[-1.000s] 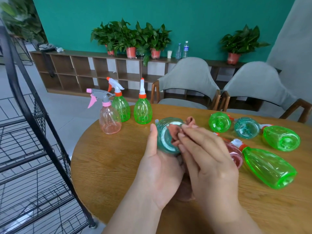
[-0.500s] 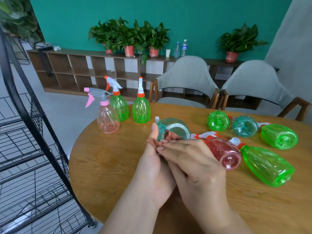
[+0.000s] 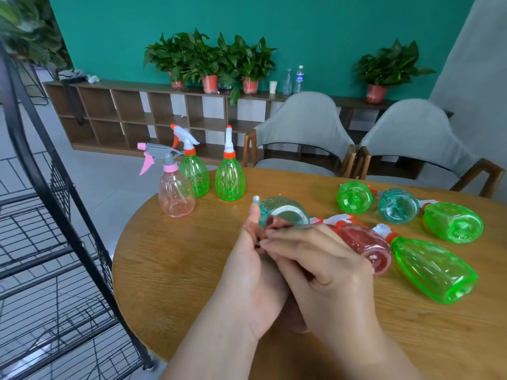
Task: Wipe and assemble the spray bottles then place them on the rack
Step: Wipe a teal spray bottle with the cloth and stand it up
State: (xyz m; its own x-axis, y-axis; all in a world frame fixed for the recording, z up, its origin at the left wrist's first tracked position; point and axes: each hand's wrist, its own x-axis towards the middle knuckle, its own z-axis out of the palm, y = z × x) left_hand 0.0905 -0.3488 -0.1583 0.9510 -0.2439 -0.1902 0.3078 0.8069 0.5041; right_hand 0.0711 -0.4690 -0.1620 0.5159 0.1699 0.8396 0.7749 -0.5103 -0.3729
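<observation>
Left hand [image 3: 252,272] grips bottle [image 3: 286,212] over table [image 3: 170,270], base toward camera, long axis pointing away, just beyond right hand [image 3: 323,270] fingertips pinching cloth [image 3: 271,227] against it.

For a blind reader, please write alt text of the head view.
A person's left hand grips a clear teal plastic spray bottle above a round wooden table while the right hand holds a brownish-pink cloth against it. Three spray bottles stand upright at far left, five more bottles lie on the right, and a black wire rack stands beside the table.
</observation>
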